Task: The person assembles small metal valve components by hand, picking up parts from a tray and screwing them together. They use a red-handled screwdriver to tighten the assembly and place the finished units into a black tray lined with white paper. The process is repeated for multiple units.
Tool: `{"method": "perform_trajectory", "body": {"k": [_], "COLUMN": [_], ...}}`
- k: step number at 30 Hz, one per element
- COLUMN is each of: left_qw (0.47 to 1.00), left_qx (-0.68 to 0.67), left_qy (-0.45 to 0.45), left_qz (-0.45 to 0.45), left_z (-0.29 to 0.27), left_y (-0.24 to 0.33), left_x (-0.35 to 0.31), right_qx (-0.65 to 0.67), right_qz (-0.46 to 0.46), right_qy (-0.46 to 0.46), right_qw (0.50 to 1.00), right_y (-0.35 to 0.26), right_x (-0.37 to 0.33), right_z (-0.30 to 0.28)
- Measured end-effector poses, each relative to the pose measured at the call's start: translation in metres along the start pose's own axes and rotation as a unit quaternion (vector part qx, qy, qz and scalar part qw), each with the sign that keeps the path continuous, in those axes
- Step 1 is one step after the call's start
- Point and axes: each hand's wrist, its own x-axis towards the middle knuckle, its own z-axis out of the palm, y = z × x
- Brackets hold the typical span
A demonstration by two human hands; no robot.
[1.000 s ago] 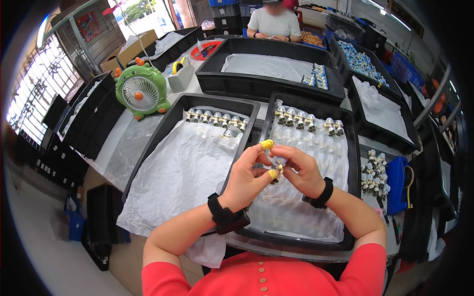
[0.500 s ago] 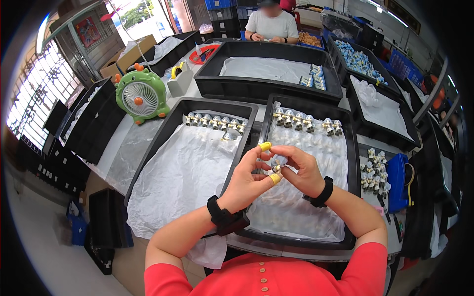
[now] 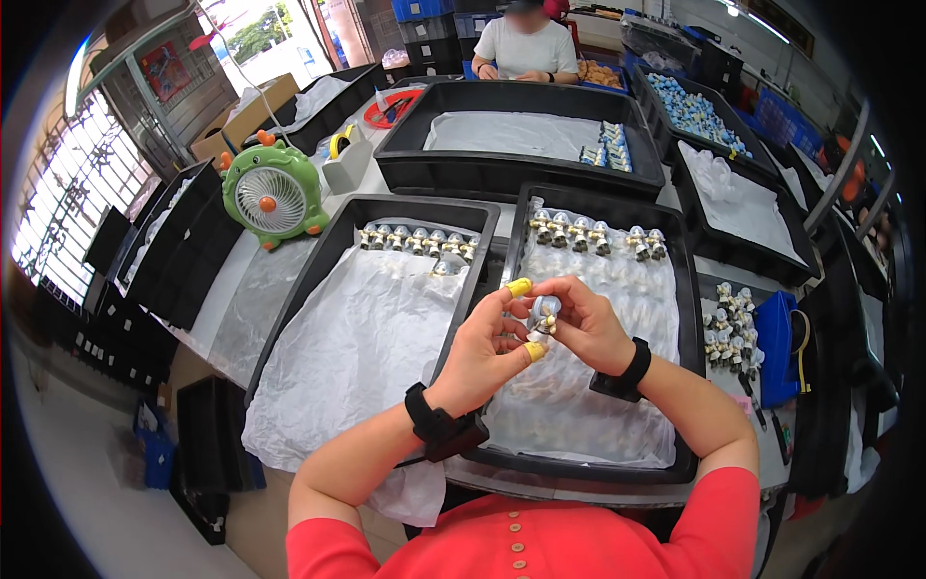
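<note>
Over the right-hand tray, a small figurine (image 3: 544, 311) with a pale blue-grey top and white and gold parts is held between my two hands. My left hand (image 3: 487, 340), with yellow covers on thumb and forefinger, curls around its left side and base. The fingers of my right hand (image 3: 590, 326) pinch it from the right, hiding part of it. Beneath them lies the black tray (image 3: 687, 386), lined with white sheeting over rows of similar figurines; several stand uncovered (image 3: 580, 232) at its far end. A second black tray (image 3: 318, 253) on the left holds one far row of figurines (image 3: 417, 238) on white sheeting.
Loose figurines (image 3: 730, 333) cluster right of the trays, beside a blue container (image 3: 775, 349). A green fan (image 3: 277, 192) stands at the left. Beyond is a large black tray (image 3: 424, 172) with blue-and-white pieces (image 3: 606, 150). A person in white (image 3: 526, 50) sits across the table.
The figurine has turned upright between my fingers, showing more of its pale top and gold front. My hands stay in nearly the same place. The person opposite has shifted their hands.
</note>
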Motion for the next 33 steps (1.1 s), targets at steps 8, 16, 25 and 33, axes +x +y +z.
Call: {"method": "perform_trajectory", "body": {"k": [8, 16, 25, 33], "left_qw": [1.0, 0.999, 0.997, 0.993], "left_qx": [-0.009, -0.022, -0.062, -0.064], "left_qy": [0.0, -0.007, -0.002, -0.077], "left_qz": [-0.01, -0.047, -0.049, -0.059], "left_z": [-0.002, -0.004, -0.007, -0.012], "left_y": [-0.004, -0.004, -0.004, 0.001], "left_x": [0.001, 0.003, 0.004, 0.008], "right_qx": [-0.021, -0.044, -0.207, -0.098], "right_qz": [0.011, 0.021, -0.031, -0.007], "right_qy": [0.006, 0.021, 0.036, 0.032], "right_qw": [1.0, 0.999, 0.977, 0.995], "right_y": [0.0, 0.0, -0.021, -0.02], "right_x": [0.0, 0.001, -0.003, -0.005], "right_z": [0.0, 0.001, 0.007, 0.007]}}
